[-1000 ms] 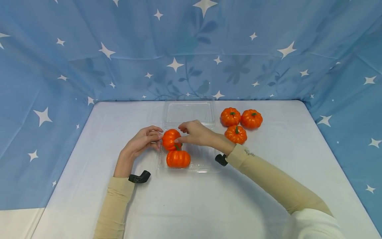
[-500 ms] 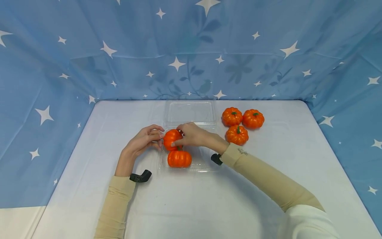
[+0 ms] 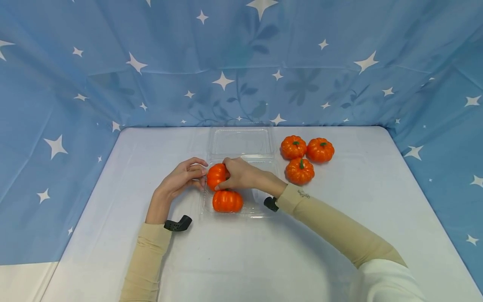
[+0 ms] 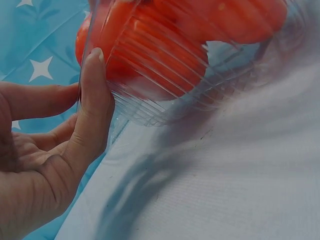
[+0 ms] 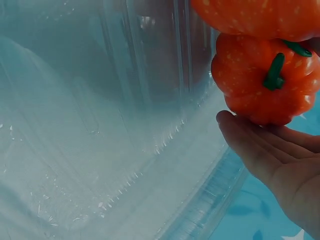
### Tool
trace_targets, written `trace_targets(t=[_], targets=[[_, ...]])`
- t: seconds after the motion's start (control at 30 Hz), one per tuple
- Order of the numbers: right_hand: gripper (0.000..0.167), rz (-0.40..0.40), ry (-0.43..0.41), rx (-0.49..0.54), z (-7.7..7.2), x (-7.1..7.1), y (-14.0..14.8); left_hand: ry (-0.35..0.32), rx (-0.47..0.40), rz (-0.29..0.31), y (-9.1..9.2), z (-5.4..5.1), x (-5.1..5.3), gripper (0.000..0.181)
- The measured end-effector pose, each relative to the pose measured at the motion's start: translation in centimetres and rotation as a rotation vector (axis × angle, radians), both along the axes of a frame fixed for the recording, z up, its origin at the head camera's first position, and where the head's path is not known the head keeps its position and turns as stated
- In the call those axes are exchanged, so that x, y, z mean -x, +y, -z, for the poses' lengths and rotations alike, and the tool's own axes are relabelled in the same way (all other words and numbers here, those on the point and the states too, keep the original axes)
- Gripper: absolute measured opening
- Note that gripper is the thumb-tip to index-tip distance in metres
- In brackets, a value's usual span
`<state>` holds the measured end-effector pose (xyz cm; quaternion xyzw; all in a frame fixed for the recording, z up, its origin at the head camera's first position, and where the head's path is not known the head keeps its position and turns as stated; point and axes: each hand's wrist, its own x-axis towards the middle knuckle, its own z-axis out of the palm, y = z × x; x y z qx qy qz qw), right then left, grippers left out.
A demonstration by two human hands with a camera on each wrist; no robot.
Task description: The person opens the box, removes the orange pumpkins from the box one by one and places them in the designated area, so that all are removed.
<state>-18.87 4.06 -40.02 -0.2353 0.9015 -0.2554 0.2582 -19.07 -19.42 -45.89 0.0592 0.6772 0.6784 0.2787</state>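
My left hand (image 3: 186,174) pinches the left rim of a clear plastic clamshell box (image 3: 260,209), with the thumb (image 4: 92,95) against its outer wall. Two orange toy pumpkins are in the left part of the box. My right hand (image 3: 243,174) grips the rear pumpkin (image 3: 216,176) from the right, its fingers on the far side and its thumb at the near side. This pumpkin lies on its side, its green stem (image 5: 274,72) showing in the right wrist view. The front pumpkin (image 3: 227,201) lies right beside it.
Three more pumpkins stand in a cluster to the right of the box: one at the back (image 3: 293,147), one farther right (image 3: 320,150) and one nearer (image 3: 299,171). The box's lid (image 3: 240,141) lies folded back towards the blue starry curtain (image 3: 158,96). A white cloth covers the table (image 3: 241,260).
My right hand has closed in on the rear pumpkin and come slightly nearer, the thumb moving to the pumpkin's near side. The left hand keeps its place at the box rim.
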Motion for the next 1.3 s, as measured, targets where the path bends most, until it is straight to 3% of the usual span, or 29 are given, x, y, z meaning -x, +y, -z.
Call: trace_targets(t=[0.57, 0.93, 1.3], targets=[[0.073, 0.075, 0.059, 0.16, -1.4, -0.8, 0.9, -0.007, -0.031, 0.008, -0.1, 0.1, 0.2, 0.026], [0.077, 0.129, 0.167, 0.264, -2.1, -1.0, 2.2, 0.006, -0.019, 0.007, -0.2, 0.3, 0.1, 0.027], [0.076, 0.104, 0.182, 0.225, -2.4, -1.2, 3.9, -0.005, -0.033, 0.013, -0.1, 0.1, 0.1, 0.041]])
